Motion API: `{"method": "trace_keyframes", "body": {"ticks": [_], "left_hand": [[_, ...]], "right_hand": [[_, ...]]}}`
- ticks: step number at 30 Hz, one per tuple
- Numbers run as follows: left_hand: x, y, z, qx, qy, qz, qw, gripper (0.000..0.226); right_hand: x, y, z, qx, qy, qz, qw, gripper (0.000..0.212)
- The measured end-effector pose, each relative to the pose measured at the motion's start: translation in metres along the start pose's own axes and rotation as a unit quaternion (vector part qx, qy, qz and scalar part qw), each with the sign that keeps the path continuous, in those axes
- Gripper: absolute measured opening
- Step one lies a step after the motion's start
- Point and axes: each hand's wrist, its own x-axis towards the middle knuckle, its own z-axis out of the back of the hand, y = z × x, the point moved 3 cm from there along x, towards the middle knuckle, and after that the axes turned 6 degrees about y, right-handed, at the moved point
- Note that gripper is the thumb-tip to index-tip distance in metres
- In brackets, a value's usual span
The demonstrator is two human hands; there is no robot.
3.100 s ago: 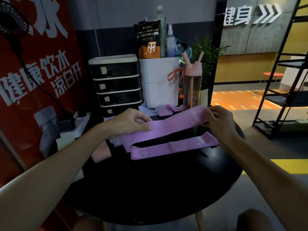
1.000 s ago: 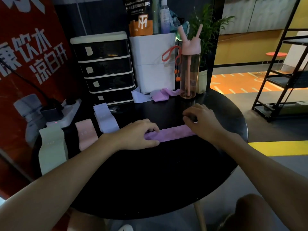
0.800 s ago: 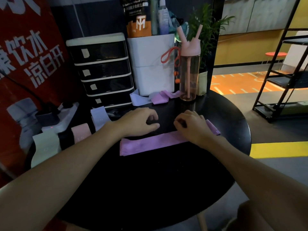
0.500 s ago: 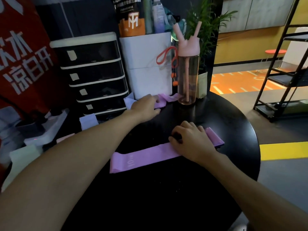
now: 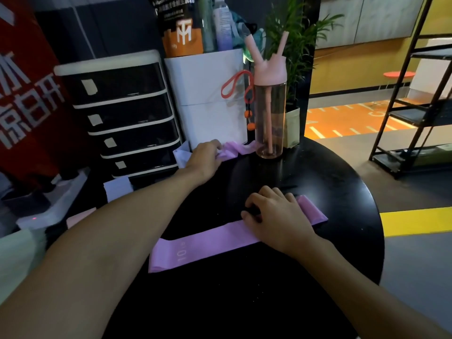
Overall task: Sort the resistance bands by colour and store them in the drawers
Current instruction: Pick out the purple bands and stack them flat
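I am watching the round black table (image 5: 347,192) curving away at the right of the frame, with bare top lying open at lower centre. The long purple band (image 5: 208,243) is lying flat across mid-frame, its long axis running from lower left up to the right. My right hand (image 5: 276,216) is resting on its right part with the fingers bent; I cannot tell whether they are pinching it. My left hand (image 5: 205,157), at upper centre, is touching a crumpled purple band (image 5: 234,149) beside the bottle (image 5: 270,113); its grip is too blurred to tell.
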Motion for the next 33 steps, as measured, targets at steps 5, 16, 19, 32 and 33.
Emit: {"method": "trace_keyframes", "body": {"ticks": [5,16,19,32,33], "left_hand": [[-0.020,-0.019,0.031,0.020,-0.021,-0.052,0.998,0.010],[-0.089,-0.048,0.127,-0.012,-0.070,-0.149,0.986,0.008],[-0.108,-0.057,0.148,-0.033,-0.061,-0.166,0.984,0.017],[-0.169,-0.084,0.213,-0.098,-0.049,-0.181,0.977,0.005],[-0.171,-0.084,0.214,-0.113,-0.047,-0.182,0.976,0.007]], "right_hand": [[-0.001,0.002,0.004,0.001,0.005,-0.007,1.000,0.031],[-0.002,0.014,0.026,0.029,0.048,-0.037,0.998,0.027],[0.004,0.029,0.048,0.093,-0.006,-0.033,0.995,0.022],[0.007,0.109,0.123,0.499,0.026,0.050,0.865,0.027],[0.006,0.111,0.121,0.510,0.034,0.050,0.858,0.028]]}}
